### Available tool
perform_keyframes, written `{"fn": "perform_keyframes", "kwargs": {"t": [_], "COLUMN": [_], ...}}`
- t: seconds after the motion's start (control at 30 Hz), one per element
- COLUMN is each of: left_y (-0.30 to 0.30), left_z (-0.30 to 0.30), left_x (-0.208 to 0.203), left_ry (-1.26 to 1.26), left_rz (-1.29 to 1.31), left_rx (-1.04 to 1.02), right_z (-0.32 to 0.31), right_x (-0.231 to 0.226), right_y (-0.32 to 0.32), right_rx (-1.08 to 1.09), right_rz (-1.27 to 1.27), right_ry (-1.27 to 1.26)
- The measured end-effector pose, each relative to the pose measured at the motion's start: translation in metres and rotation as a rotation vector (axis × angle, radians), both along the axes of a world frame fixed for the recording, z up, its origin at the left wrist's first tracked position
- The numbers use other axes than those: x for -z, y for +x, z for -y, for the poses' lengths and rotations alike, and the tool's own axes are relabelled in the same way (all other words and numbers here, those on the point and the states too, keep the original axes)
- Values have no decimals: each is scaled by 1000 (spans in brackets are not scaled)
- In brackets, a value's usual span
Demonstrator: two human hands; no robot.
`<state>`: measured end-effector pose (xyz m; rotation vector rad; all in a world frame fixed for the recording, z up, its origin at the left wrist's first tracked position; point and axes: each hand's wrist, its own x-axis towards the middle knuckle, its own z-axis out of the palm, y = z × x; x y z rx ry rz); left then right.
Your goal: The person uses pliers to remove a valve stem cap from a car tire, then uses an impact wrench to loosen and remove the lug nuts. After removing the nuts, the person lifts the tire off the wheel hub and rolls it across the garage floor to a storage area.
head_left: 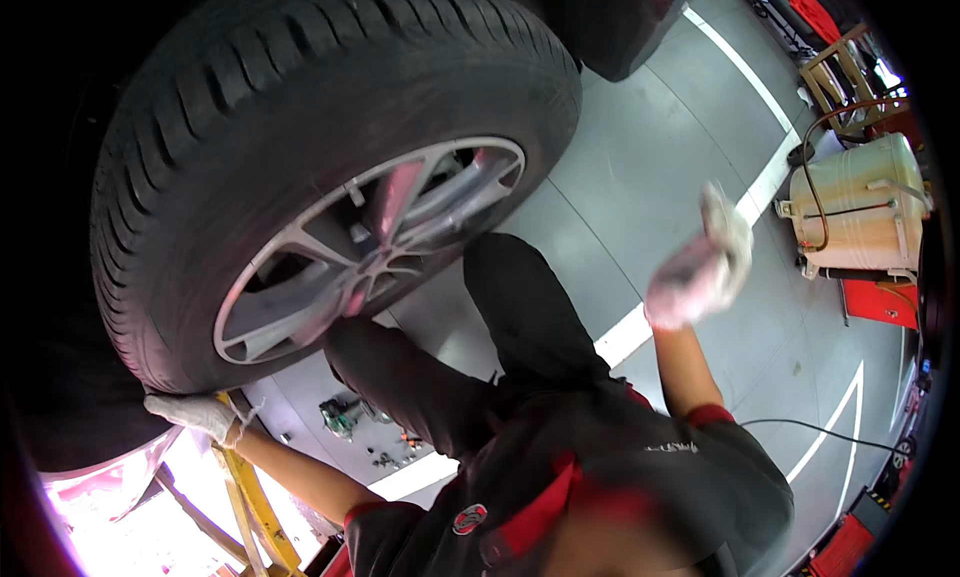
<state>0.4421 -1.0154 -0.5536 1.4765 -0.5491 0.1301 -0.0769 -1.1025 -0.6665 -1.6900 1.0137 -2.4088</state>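
A large black tyre on a silver spoked rim fills the upper left. My left hand, in a pale knit glove, rests against the tyre's lower left edge with its fingers stretched out; it does not wrap round the rubber. My right hand, in a whitish, dirt-smudged glove, is raised to the right, away from the wheel. Its fingers are extended, slightly blurred, and nothing shows in them. My knees, in dark trousers, are bent close to the rim.
A green tool and several small metal parts lie on the grey floor beside my leg. A yellow stand is at lower left. At right stands a cream tank with a hose, near a red cabinet.
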Motion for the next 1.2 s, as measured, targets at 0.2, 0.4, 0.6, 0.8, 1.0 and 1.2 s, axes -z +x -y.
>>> {"fn": "perform_keyframes", "kwargs": {"t": [0.2, 0.4, 0.6, 0.8, 1.0, 1.2], "left_y": [12, -20, -52, 31, 49, 51], "left_z": [3, -15, -106, -7, -2, -19], "left_x": [3, -8, 39, 71, 79, 59], "left_ry": [-6, 134, -111, -2, 246, -60], "left_rz": [121, 241, 661, 762, 764, -29], "left_rx": [-70, -121, -563, -355, -420, -28], "right_z": [112, 160, 169, 166, 147, 1], "right_x": [-73, -86, -79, -81, -75, -8], "right_y": [85, 93, 67, 76, 48, 18], "right_rx": [260, -106, -263, -352, 128, 131], "right_rz": [-55, 121, 110, 12, -502, -19], "right_ry": [314, 420, 568, 574, 129, -38]}}
